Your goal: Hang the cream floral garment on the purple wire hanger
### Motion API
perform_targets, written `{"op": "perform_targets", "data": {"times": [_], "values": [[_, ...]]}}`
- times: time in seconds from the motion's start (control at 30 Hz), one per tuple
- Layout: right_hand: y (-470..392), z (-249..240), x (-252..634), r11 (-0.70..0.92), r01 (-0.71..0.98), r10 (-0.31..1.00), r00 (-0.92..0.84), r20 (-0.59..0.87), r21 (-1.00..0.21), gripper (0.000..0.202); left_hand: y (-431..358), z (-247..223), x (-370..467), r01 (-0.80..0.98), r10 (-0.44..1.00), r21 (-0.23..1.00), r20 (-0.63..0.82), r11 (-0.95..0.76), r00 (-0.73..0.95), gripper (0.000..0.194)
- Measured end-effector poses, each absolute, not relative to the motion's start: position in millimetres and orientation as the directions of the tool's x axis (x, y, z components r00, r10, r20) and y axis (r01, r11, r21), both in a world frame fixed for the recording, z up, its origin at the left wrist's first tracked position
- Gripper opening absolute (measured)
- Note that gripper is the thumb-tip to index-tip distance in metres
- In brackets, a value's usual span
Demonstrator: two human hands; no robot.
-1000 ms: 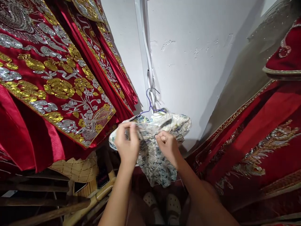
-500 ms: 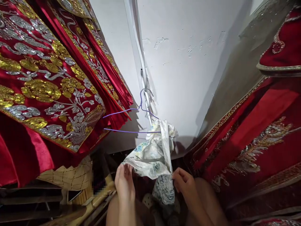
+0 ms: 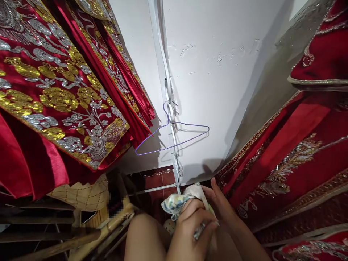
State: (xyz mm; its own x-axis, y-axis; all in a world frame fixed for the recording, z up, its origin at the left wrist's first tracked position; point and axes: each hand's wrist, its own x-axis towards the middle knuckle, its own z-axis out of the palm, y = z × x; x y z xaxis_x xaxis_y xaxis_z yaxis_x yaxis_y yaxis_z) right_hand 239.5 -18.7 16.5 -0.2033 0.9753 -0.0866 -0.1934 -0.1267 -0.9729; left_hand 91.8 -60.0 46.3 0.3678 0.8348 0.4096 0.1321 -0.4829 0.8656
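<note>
My left hand is closed around a bunched white cloth garment with a blue, green and yellow print. Folds stick out above the knuckles, and a bit shows between the fingers. Just beyond it, my right hand lies against the garment's right side. Its fingers look apart and stretched, partly hidden behind the cloth. Above both hands a purple wire hanger hangs bare from a white metal rack.
Red gowns with gold and silver sequins hang on the left. More beaded red garments hang on the right. A bamboo chair with a cream quilted item stands low left. Behind is a white wall.
The garment has come off the hanger, which now hangs level and bare. Both hands have drawn the cloth down and right, and my left hand has bunched it up.
</note>
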Motion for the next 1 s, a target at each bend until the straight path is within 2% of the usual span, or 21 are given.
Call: {"op": "perform_targets", "data": {"times": [0.07,0.13,0.2,0.23,0.3,0.4,0.47,0.5,0.57,0.63,0.7,0.83,0.9,1.0], "values": [[-13,30,228,-0.205,-0.333,0.949,-0.299,-0.103,-0.92,0.047,-60,55,71,0.183,0.805,0.8,0.503,-0.571,0.314,0.014],[-10,45,214,-0.292,-0.447,0.911,-0.399,-0.104,-0.846,0.026,-55,65,47,0.258,0.775,0.733,0.616,-0.629,0.139,0.022],[-13,58,201,-0.365,-0.458,0.875,-0.465,-0.131,-0.811,0.016,-47,75,25,0.352,0.781,0.725,0.624,-0.592,0.03,0.023],[-15,64,197,-0.399,-0.433,0.863,-0.476,-0.171,-0.808,0.016,-42,79,16,0.379,0.816,0.746,0.575,-0.548,0.049,0.023],[-19,73,191,-0.484,-0.363,0.82,-0.505,-0.268,-0.797,0.019,-33,82,4,0.397,0.893,0.8,0.396,-0.449,0.213,0.028],[-19,84,197,-0.556,-0.258,0.709,-0.643,-0.289,-0.791,0.021,-25,69,-8,0.425,0.844,0.814,0.14,-0.396,0.518,0.056],[-13,93,210,-0.467,-0.125,0.615,-0.758,-0.22,-0.875,0.021,-23,52,-18,0.483,0.77,0.757,0.04,-0.439,0.637,0.066],[-8,98,218,-0.347,-0.047,0.602,-0.776,-0.185,-0.937,0.021,-21,44,-25,0.532,0.75,0.706,-0.002,-0.468,0.662,0.065],[7,106,235,0.014,0.155,0.719,-0.688,-0.098,-0.988,0.019,-12,33,-42,0.662,0.749,0.558,-0.103,-0.501,0.654,0.059],[28,111,249,0.291,0.437,0.885,-0.46,0.066,-0.851,0.011,3,31,-62,0.787,0.794,0.379,-0.186,-0.486,0.579,0.051],[54,109,259,0.306,0.66,0.95,-0.254,0.18,-0.686,0.009,24,40,-82,0.867,0.855,0.237,-0.19,-0.438,0.483,0.047],[107,92,262,0.239,0.729,0.966,-0.113,0.231,-0.642,0.05,64,69,-108,0.945,0.947,0.089,-0.032,-0.315,0.319,0.035],[127,82,259,0.246,0.723,0.962,-0.101,0.253,-0.646,0.051,77,79,-114,0.961,0.966,0.094,0.026,-0.26,0.259,0.033],[140,71,259,0.241,0.714,0.964,-0.099,0.245,-0.658,0.036,93,80,-118,0.953,0.983,0.239,0.053,-0.185,0.178,0.033]]}}
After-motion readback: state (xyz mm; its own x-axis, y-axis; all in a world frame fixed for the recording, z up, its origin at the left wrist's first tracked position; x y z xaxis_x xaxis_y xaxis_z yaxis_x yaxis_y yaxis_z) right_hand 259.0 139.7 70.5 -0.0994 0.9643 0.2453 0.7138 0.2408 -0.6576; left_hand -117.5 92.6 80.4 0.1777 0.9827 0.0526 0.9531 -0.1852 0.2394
